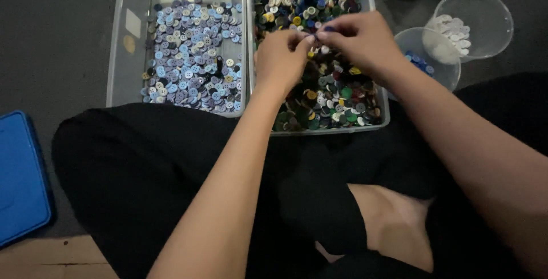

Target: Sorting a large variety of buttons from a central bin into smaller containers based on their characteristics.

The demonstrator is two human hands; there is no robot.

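While the left hand (282,56) and right hand (359,42) meet fingertip to fingertip, each grip pinched on a small blue button (329,29), they hover over the clear bin of mixed-colour buttons (379,120); a bin of pale blue buttons (117,45) sits just beside.

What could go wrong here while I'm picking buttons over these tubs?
1. The left hand and right hand pinch something small, apparently a blue button, above the mixed-button tub; if the grip slips, it could vanish among the many colours.
2. The mixed tub's near edge sits against the black-clad legs; shifting them might tip it.
3. The two clear bowls beside the right forearm could get knocked.
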